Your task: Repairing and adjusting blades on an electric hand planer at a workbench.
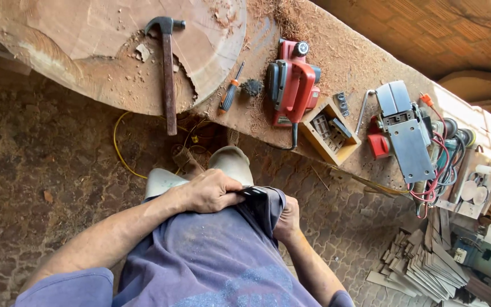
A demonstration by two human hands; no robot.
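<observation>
Two hands are showing low in the middle of the frame, and I am looking down at them. The left hand [211,192] is curling its fingers and pinching a small dark flat thing [254,192] against the top edge of the blue shirt [211,261]. The right hand [288,220] is tucking under the shirt hem just to the right, and I cannot tell how its fingers are sitting.

One small yellow wooden box [329,132] is sitting right of the middle, open on top, with grey metal bits inside. No labels are clear enough for me to tell.

One long rough wooden bench [342,62] is running from the top middle down to the right, with sawdust lying on it. One big round wood slab [98,51] is filling the upper left. Brown patterned paving [41,170] is making up the floor on the left.

I am counting one hammer [168,74] lying on the slab, one screwdriver [229,92] beside it, one red power planer [292,84] in the middle, and one grey planer [406,133] lying on its back to the right. One yellow cord [119,149] is looping on the floor. One pile of thin wood pieces [421,264] is lying at the lower right.
</observation>
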